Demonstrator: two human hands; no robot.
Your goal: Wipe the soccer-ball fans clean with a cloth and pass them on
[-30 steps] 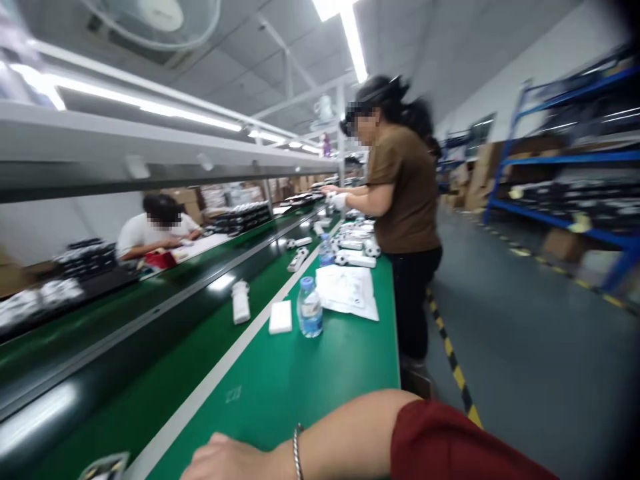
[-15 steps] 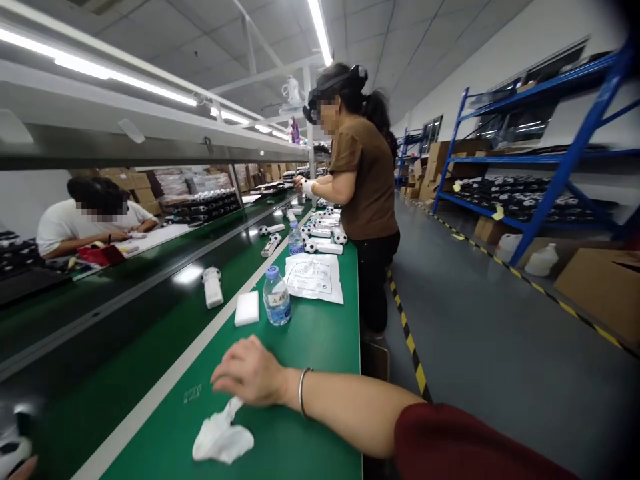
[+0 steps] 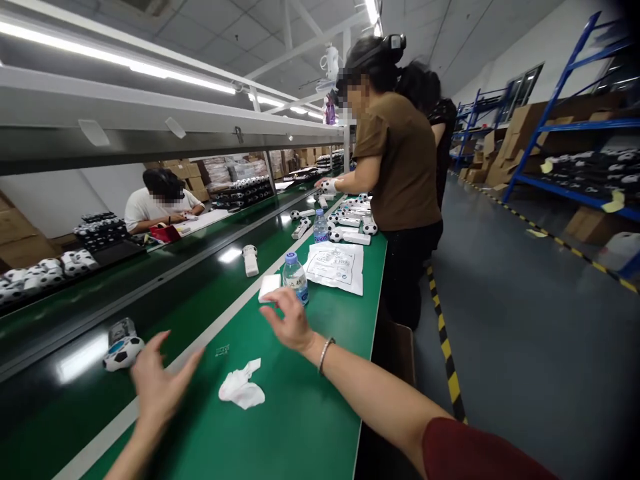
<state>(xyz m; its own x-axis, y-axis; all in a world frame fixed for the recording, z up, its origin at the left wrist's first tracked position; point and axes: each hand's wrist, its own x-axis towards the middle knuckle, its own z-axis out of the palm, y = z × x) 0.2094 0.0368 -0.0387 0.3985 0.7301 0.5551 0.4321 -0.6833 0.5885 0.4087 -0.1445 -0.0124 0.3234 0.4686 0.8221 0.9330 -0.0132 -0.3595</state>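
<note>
My left hand (image 3: 159, 377) hovers over the belt edge with thumb and fingers spread, holding nothing. Just beyond its fingertips, on the dark green belt, lies a football-patterned device (image 3: 123, 352) with a clear part at its far end. My right hand (image 3: 289, 321) is raised above the green bench, fingers curved and apart with nothing between them. Past those fingers are a white foam block (image 3: 270, 287) and a water bottle (image 3: 296, 280), both partly covered by the hand. A crumpled white tissue (image 3: 243, 387) rests on the bench between my two arms.
A white printed bag (image 3: 336, 267) and a second bottle (image 3: 321, 227) stand farther along. Another football-headed device (image 3: 251, 261) lies on the belt. A co-worker (image 3: 400, 160) stands at the bench's right edge; another person (image 3: 163, 203) sits across. An overhead rail (image 3: 200, 137) spans the left.
My left hand has come into view from the lower left, leaving the football-patterned device on the belt. My right hand has moved from beside the tissue toward the foam block. The view has shifted left.
</note>
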